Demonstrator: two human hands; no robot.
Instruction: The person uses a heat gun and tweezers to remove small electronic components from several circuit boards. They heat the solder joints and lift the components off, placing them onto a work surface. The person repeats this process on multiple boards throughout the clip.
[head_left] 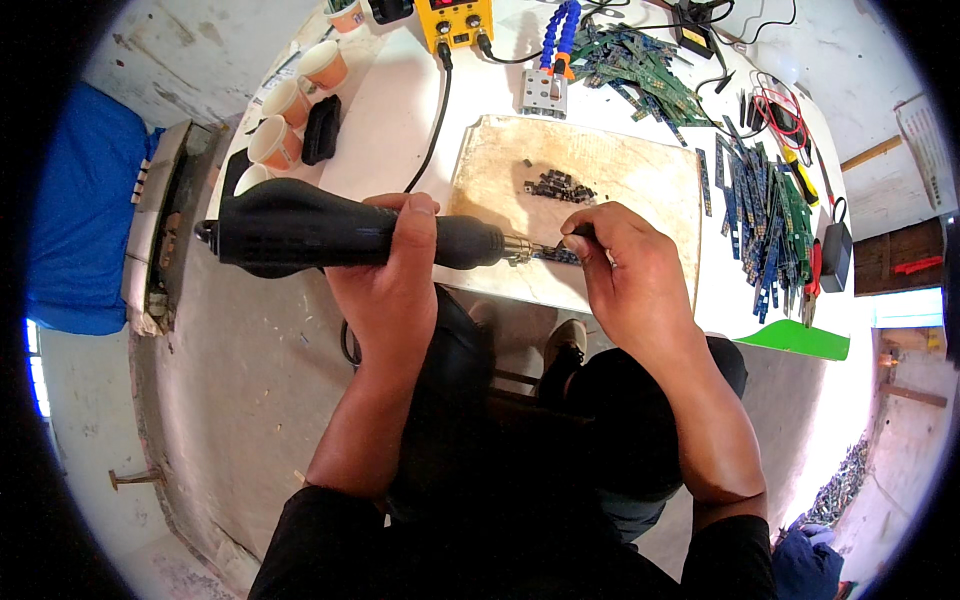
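Note:
My left hand (pixel 395 265) grips a black hot-air gun (pixel 320 232), held level, its metal nozzle pointing right at a narrow circuit board strip (pixel 556 257) on a pale worn work board (pixel 620 180). My right hand (pixel 625 270) pinches thin tweezers (pixel 566 241) whose tip meets the strip right at the nozzle. A small heap of dark removed chips (pixel 560 186) lies on the work board just beyond the strip.
Piles of green and blue board strips (pixel 765 215) fill the table's right and back (pixel 630 60). A yellow station (pixel 455 20) with a black cable stands at the back; paper cups (pixel 285 110) line the left edge. Pliers (pixel 812 285), a green sheet (pixel 800 338), my knees below.

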